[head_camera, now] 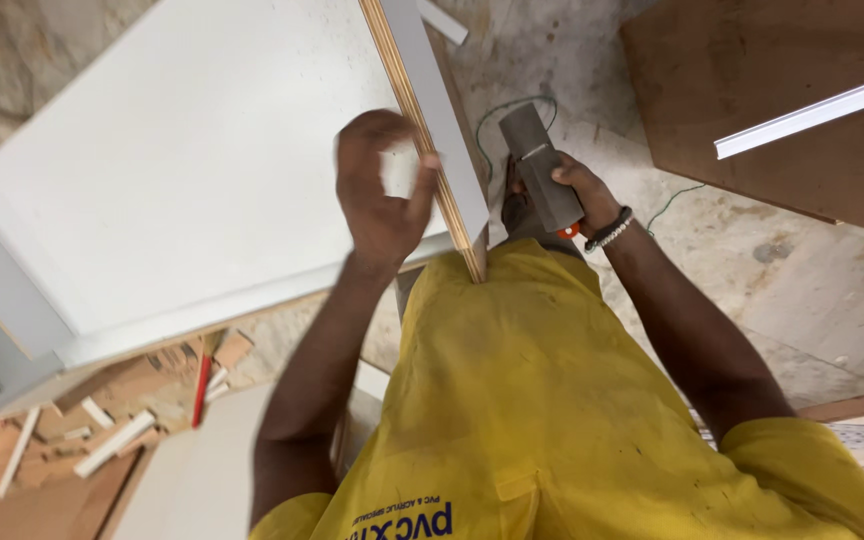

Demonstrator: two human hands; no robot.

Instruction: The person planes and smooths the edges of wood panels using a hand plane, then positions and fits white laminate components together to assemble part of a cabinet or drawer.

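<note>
Steadying noted: left hand (380, 185), fingers curled and pinching the white board (182, 170) at its layered edge (422, 125); right hand (574, 188), fingers wrapped tight round a grey block (540, 165) just beyond that edge. Advised: grip kept firm, block held flat against the grey strip (437, 105), fingertips clear

Board (182, 170): smooth matt white laminate face, layered plywood edge. Strip (437, 100): matt grey laminate. Block (542, 170): smooth grey. Floor (802, 290): rough stained concrete. Shirt (552, 400): yellow cloth.
</note>
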